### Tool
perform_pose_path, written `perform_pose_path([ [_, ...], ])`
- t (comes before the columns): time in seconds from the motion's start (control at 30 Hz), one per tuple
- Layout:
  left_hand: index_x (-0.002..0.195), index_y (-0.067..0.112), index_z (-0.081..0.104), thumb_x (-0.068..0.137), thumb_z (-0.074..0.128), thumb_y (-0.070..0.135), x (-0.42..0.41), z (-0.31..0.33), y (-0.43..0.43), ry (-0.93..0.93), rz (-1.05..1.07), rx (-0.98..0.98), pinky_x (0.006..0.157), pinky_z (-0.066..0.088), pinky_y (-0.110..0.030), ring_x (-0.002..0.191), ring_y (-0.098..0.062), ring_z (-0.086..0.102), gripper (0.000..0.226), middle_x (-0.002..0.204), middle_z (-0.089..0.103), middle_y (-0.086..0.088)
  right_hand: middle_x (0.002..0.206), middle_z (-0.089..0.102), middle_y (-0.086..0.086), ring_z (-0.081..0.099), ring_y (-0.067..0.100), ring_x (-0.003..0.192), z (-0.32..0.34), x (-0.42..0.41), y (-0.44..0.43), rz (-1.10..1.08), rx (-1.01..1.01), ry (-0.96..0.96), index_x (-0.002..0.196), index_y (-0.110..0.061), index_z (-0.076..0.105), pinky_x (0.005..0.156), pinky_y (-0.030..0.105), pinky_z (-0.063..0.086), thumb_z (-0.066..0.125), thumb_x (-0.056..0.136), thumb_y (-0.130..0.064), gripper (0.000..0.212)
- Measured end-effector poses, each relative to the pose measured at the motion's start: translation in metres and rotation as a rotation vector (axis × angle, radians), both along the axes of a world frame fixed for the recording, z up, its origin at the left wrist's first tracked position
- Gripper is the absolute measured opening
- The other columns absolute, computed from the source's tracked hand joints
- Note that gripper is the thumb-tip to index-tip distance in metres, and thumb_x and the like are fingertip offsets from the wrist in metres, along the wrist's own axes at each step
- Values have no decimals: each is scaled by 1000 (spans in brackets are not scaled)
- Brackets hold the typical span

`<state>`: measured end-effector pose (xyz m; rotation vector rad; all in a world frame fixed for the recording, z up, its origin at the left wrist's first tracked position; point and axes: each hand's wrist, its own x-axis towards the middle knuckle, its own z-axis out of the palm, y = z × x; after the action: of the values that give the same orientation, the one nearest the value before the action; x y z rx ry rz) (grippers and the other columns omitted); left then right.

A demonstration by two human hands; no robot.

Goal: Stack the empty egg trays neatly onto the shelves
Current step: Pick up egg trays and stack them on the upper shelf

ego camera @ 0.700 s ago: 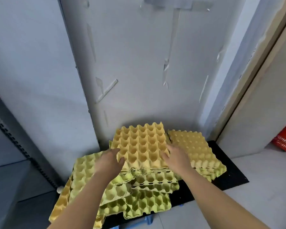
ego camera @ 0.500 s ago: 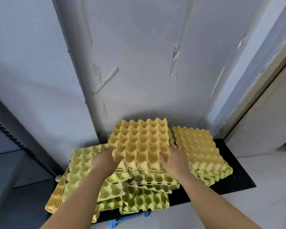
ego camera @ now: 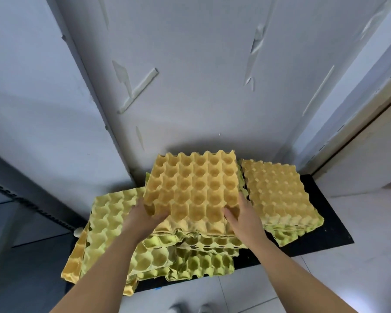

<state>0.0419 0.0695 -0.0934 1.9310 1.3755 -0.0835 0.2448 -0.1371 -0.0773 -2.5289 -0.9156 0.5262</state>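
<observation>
An orange-yellow egg tray stack (ego camera: 192, 188) sits on top of a messy heap of green-yellow egg trays (ego camera: 185, 258). My left hand (ego camera: 142, 218) grips its near left corner, thumb on top. At the near right edge my right hand (ego camera: 242, 218) holds the same stack, fingers over the rim. A second orange stack (ego camera: 278, 193) lies just to the right, cells facing down. More green trays (ego camera: 108, 222) spread out to the left.
The trays rest on a black mat (ego camera: 325, 236) on a pale tiled floor. A white scuffed wall panel (ego camera: 201, 75) rises right behind them. A dark perforated shelf rail (ego camera: 32, 206) runs along the left. A door frame (ego camera: 359, 123) stands at the right.
Both hands have taken a firmer grasp of the orange stack's near edge and its front has lifted slightly. The view has moved closer and tilted down.
</observation>
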Motion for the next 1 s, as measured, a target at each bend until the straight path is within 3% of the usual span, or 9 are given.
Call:
perform_pose_path([
  [0.23,135,32,40,33,65,95,-12,19,6,-198,86,-3,96,48,-51,115,-27,55,122,125,57,0,143,48,0,46,18,128,23,4,3,-75,138,74,148,-22,30,104,42,42,39,74,-83,97],
  [0.47,150,28,26,32,77,79,-38,91,-16,-253,155,127,105,40,-54,130,-35,42,138,140,40,-10,132,59,9,56,26,119,69,-6,11,-6,194,61,151,-20,25,103,44,43,32,65,-93,113],
  [0.53,149,29,25,37,77,77,-48,108,-24,-246,194,192,105,41,-53,130,-35,42,133,140,39,-11,129,60,5,57,21,118,87,-12,15,40,222,35,151,-17,25,107,43,39,40,74,-82,102],
  [0.6,148,31,27,38,77,79,-64,120,-34,-253,242,242,103,42,-53,129,-32,42,129,136,43,-9,82,63,-7,59,4,76,104,-19,18,117,283,16,150,-14,26,99,39,44,39,74,-80,102],
  [0.67,138,37,39,34,75,86,-84,131,-46,-289,309,278,97,48,-53,123,-27,48,120,126,52,-3,60,37,-18,37,-3,59,117,-24,22,206,315,-2,150,-15,28,91,38,48,32,70,-88,109],
  [0.73,122,44,48,32,74,89,-109,143,-62,-339,376,301,89,53,-50,110,-22,58,104,117,59,3,65,34,-19,40,6,70,133,-36,23,289,335,4,149,-16,29,87,36,47,27,66,-94,114],
  [0.8,114,45,51,32,77,86,-134,158,-81,-392,439,332,87,55,-48,105,-19,61,95,114,61,3,67,51,-11,46,9,70,147,-51,23,362,400,44,149,-14,30,83,35,47,34,69,-91,111],
  [0.9,107,44,50,37,80,80,-170,192,-116,-436,542,437,92,49,-43,112,-17,50,85,117,53,4,58,39,-15,39,-5,52,169,-80,26,476,470,80,147,-15,34,76,34,46,41,71,-87,105],
  [1.0,108,51,41,43,81,67,-206,234,-152,-463,648,563,92,43,-36,116,-18,46,78,113,39,8,73,57,-5,46,4,62,197,-112,34,575,559,132,137,-21,48,78,34,44,44,67,-90,98],
])
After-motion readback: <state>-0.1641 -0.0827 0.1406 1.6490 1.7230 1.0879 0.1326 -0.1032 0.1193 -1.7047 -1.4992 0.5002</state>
